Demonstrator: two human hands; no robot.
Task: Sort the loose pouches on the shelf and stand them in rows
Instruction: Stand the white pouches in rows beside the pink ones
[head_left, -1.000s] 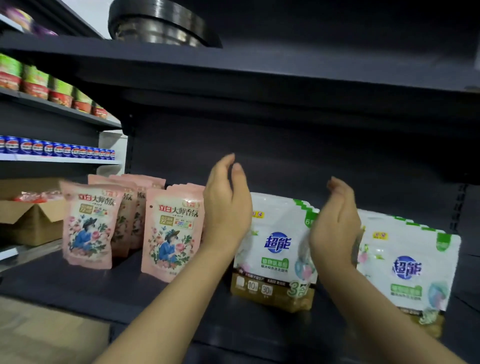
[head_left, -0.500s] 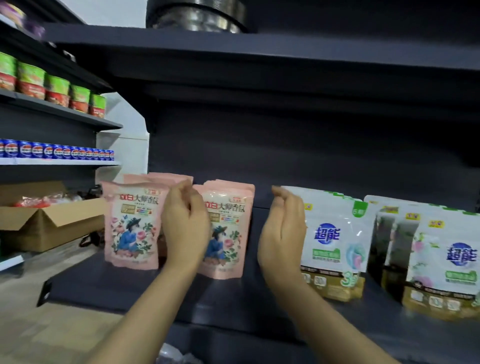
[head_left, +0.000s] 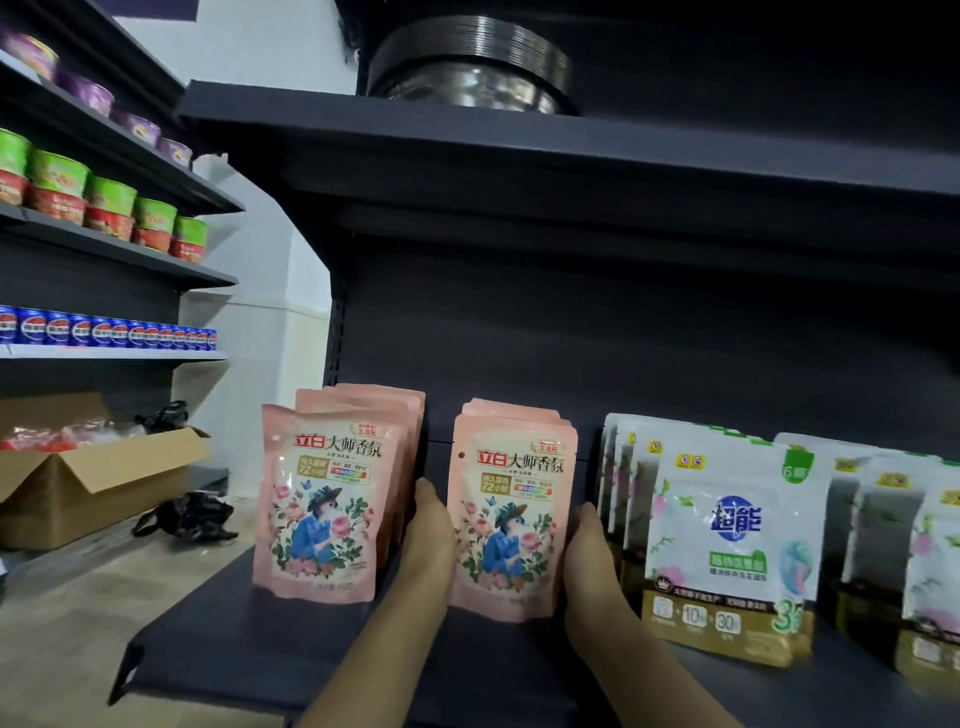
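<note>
Pouches stand upright in front-to-back rows on the dark shelf (head_left: 218, 644). At the left end is a pink row (head_left: 327, 499) with a floral print of a figure in blue; beside it, with a gap between, is a second pink row (head_left: 511, 512) of the same kind. The left hand (head_left: 428, 540) lies flat against the left side of this second row, in the gap between the two pink rows, and the right hand (head_left: 589, 556) lies flat against its right side, so the row sits pressed between the two palms. Fingers of both hands reach back along the row's sides and are hidden behind the pouches, so I cannot tell whether they are spread or together. Just right of the right hand stands a row of white pouches with gold bases (head_left: 727, 551), and further right another white row (head_left: 904, 545), partly cut off by the frame edge. Above, on the next shelf, sits a stack of metal basins (head_left: 470, 78). Off to the left are shelves of cans (head_left: 104, 202) and an open cardboard box (head_left: 88, 483).
</note>
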